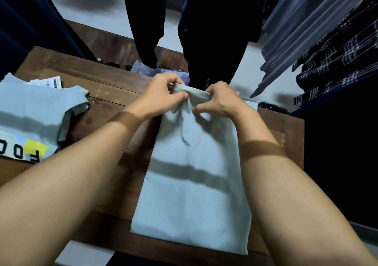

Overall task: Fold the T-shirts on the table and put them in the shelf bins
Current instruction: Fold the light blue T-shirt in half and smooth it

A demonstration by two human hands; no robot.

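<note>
The wooden bench [106, 94] carries a pale blue shirt [192, 194] folded into a long strip. Its long axis runs from the near edge straight away from the person. A stack of shirts [30, 112] lies at the bench's left end. The left hand [161, 96] and right hand [221, 100] meet at the strip's far end, where curled fingers [201, 108] pinch its bunched edge.
</note>
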